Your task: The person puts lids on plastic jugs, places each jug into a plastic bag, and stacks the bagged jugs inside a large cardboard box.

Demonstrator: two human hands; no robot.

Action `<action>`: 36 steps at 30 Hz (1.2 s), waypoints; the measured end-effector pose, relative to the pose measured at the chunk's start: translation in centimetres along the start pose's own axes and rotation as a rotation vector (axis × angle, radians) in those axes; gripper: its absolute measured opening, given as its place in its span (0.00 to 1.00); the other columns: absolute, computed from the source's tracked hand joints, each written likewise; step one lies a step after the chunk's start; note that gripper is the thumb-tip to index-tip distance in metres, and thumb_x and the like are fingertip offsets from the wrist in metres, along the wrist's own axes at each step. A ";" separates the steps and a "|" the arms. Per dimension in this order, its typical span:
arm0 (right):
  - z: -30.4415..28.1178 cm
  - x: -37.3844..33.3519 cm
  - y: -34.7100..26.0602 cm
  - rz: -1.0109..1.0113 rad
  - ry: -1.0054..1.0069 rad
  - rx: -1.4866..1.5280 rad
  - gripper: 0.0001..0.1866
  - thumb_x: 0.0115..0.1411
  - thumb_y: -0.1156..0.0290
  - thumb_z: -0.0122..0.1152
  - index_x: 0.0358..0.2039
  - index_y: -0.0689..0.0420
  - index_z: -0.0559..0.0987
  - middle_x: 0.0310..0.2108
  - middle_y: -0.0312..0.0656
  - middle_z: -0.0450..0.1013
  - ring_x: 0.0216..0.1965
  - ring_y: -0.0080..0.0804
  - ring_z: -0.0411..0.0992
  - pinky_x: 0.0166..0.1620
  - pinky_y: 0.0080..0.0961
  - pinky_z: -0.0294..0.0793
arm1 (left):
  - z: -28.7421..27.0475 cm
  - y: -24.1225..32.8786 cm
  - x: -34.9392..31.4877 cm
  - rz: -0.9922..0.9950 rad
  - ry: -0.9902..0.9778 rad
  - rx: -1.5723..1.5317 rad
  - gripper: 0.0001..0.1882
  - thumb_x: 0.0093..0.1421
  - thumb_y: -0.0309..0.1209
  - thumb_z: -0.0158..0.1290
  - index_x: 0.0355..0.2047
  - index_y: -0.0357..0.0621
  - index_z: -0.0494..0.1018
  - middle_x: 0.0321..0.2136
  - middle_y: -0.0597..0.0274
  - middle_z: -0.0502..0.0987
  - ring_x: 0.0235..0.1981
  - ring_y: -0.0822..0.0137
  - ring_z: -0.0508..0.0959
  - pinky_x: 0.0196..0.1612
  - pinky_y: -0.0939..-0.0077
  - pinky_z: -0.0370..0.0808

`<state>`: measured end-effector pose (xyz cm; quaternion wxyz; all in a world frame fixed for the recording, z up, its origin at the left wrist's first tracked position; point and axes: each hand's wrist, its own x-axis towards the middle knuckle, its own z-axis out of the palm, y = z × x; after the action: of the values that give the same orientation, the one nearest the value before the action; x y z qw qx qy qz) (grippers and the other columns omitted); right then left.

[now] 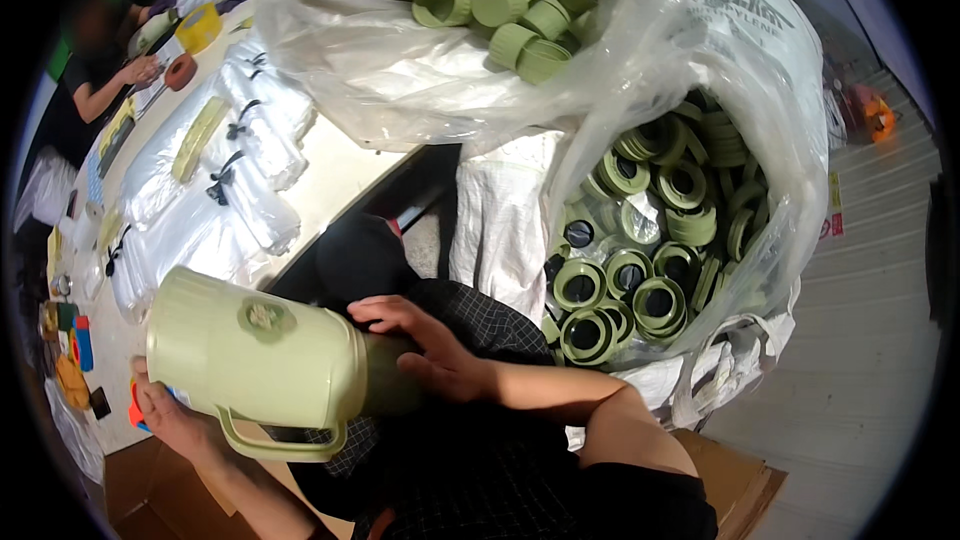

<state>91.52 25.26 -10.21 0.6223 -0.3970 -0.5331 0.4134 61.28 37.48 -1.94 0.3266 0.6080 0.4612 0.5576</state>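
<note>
The pale-green handled jug [255,355] lies sideways beside the counter [350,165]: left fingers [150,397] curl at its base, apparently bearing weight; curved right fingers [383,310] clasp its darker end [385,377], likely steadying it. Plastic bags [385,75] keep green cups [500,5] and rings [690,227] nearby.

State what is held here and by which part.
A pale-green cylindrical plastic jug: left hand at its base end, right hand around the darker green cap opposite.
</note>
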 end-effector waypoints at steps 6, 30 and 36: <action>-23.3 0.2 1.9 -0.096 1.164 -0.436 0.13 0.60 0.75 0.58 0.44 0.61 0.69 0.34 0.38 0.67 0.35 0.26 0.68 0.40 0.24 0.70 | 5.1 -0.6 -0.9 0.083 -0.569 -0.181 0.19 0.48 0.28 0.64 0.19 0.46 0.60 0.32 0.64 0.63 0.37 0.65 0.65 0.43 0.72 0.64; -7.2 -1.3 6.5 0.583 0.658 -0.115 0.20 0.65 0.68 0.57 0.57 0.57 0.72 0.49 0.46 0.70 0.50 0.39 0.69 0.54 0.35 0.69 | 3.1 -2.1 -12.1 -0.398 -0.383 0.066 0.27 0.71 0.44 0.45 0.59 0.34 0.66 0.55 0.49 0.72 0.55 0.60 0.73 0.60 0.64 0.67; -3.7 -3.6 5.3 0.017 0.151 -0.929 0.22 0.63 0.64 0.60 0.55 0.60 0.75 0.38 0.50 0.70 0.42 0.49 0.69 0.55 0.40 0.67 | 3.1 -2.2 -11.6 -0.276 -0.402 -0.054 0.23 0.70 0.39 0.49 0.58 0.37 0.68 0.61 0.44 0.70 0.61 0.54 0.72 0.63 0.62 0.67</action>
<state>94.37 23.49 -16.82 0.4123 -0.6667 -0.6118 0.1061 64.40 27.85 -8.81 0.5009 0.6290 0.4507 0.3876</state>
